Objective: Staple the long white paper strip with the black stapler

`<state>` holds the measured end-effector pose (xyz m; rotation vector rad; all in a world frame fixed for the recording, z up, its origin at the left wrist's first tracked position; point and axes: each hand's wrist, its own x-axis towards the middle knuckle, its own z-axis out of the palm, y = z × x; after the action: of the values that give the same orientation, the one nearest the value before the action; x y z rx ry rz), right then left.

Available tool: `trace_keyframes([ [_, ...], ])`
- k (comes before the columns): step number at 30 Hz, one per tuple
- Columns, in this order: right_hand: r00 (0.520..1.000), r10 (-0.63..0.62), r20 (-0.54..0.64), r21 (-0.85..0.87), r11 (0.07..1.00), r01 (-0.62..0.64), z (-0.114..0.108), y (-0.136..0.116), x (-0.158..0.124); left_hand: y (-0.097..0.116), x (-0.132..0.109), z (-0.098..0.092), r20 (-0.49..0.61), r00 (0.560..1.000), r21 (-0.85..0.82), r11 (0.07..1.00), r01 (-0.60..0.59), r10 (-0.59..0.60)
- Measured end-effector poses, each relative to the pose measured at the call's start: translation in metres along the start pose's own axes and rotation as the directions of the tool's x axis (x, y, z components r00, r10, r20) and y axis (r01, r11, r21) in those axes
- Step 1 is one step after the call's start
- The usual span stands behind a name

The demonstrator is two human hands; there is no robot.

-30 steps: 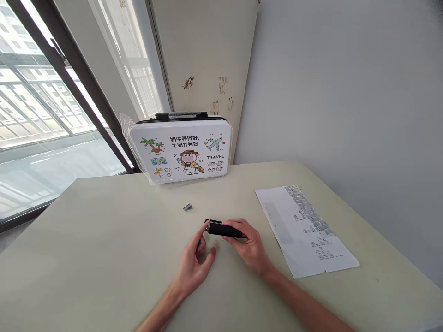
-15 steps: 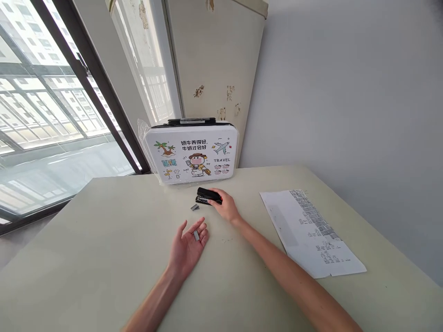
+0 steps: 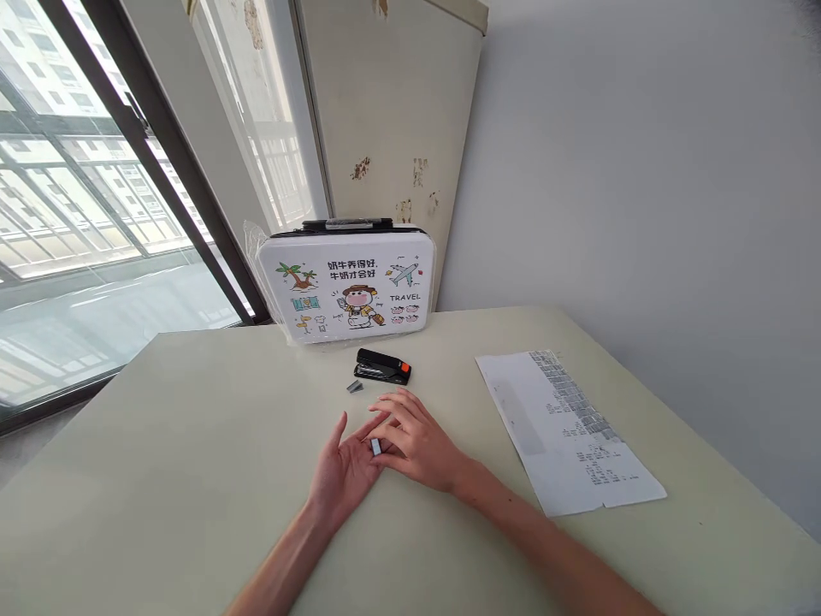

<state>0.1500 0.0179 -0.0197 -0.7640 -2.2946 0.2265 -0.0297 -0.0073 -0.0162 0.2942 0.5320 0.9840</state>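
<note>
My left hand (image 3: 343,469) lies palm up on the table (image 3: 192,445), fingers spread, with a small metal strip of staples (image 3: 375,446) resting on its fingertips. My right hand (image 3: 416,441) reaches over it and pinches that strip between thumb and forefinger. A black stapler (image 3: 383,366) with an orange end lies on the table just beyond the hands, free of both. A second small strip of staples (image 3: 354,387) lies to the stapler's near left.
A white illustrated carry case (image 3: 346,282) stands upright at the table's far edge against the wall. A printed sheet of paper (image 3: 568,428) lies at the right. A large window is at the left.
My right hand set the stapler down near the case, let go of it and came back to the staples on my left palm. My left hand turned palm up and opened.
</note>
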Motion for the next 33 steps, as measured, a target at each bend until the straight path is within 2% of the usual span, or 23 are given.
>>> trace_keyframes([
  [2, 0.999, 0.032, -0.037, 0.009, 0.999, -0.032, -0.016, 0.004, -0.009, 0.000, 0.000, 0.002, -0.014, 1.000, 0.034, 0.999, 0.010, -0.010],
  [5, 0.963, 0.221, -0.156, -0.005, 0.974, -0.225, -0.053, 0.027, -0.041, 0.001, 0.001, 0.003, -0.064, 0.998, 0.080, 0.997, 0.017, -0.011],
  [7, 0.876, 0.397, -0.274, -0.057, 0.902, -0.427, -0.084, 0.056, -0.078, 0.002, 0.002, 0.004, -0.124, 0.992, 0.110, 0.994, 0.016, -0.002],
  [10, 0.677, 0.582, -0.450, -0.134, 0.706, -0.695, -0.131, 0.109, -0.148, 0.002, 0.005, 0.004, -0.204, 0.979, 0.148, 0.989, 0.011, 0.020],
  [12, 0.579, 0.633, -0.514, -0.181, 0.580, -0.795, -0.157, 0.138, -0.193, 0.002, 0.007, 0.003, -0.221, 0.975, 0.166, 0.986, 0.006, 0.031],
  [14, 0.525, 0.651, -0.549, -0.179, 0.521, -0.834, -0.174, 0.157, -0.229, 0.001, 0.008, 0.003, -0.220, 0.975, 0.179, 0.984, -0.002, 0.042],
  [16, 0.500, 0.665, -0.554, -0.177, 0.493, -0.852, -0.182, 0.167, -0.251, 0.000, 0.009, 0.003, -0.214, 0.975, 0.188, 0.982, -0.010, 0.051],
  [18, 0.488, 0.679, -0.549, -0.174, 0.478, -0.861, -0.184, 0.171, -0.263, 0.000, 0.008, 0.004, -0.203, 0.978, 0.192, 0.981, -0.015, 0.055],
  [21, 0.466, 0.684, -0.561, -0.159, 0.463, -0.872, -0.182, 0.170, -0.265, 0.002, 0.007, 0.005, -0.186, 0.981, 0.197, 0.980, -0.020, 0.057],
  [24, 0.426, 0.667, -0.611, -0.140, 0.438, -0.888, -0.177, 0.156, -0.253, 0.003, 0.006, 0.005, -0.174, 0.983, 0.197, 0.980, -0.025, 0.060],
  [26, 0.437, 0.663, -0.609, -0.129, 0.460, -0.878, -0.171, 0.135, -0.236, 0.004, 0.007, 0.003, -0.168, 0.984, 0.194, 0.981, -0.027, 0.061],
  [29, 0.526, 0.703, -0.478, -0.041, 0.580, -0.813, -0.148, 0.084, -0.199, 0.004, 0.008, 0.000, -0.161, 0.985, 0.199, 0.980, -0.031, 0.064],
  [31, 0.610, 0.745, -0.271, 0.051, 0.644, -0.764, -0.123, 0.045, -0.173, 0.003, 0.009, -0.001, -0.161, 0.985, 0.207, 0.978, -0.024, 0.059],
  [33, 0.716, 0.695, -0.063, 0.112, 0.718, -0.687, -0.096, 0.007, -0.152, 0.003, 0.009, -0.001, -0.162, 0.986, 0.213, 0.977, -0.012, 0.048],
])
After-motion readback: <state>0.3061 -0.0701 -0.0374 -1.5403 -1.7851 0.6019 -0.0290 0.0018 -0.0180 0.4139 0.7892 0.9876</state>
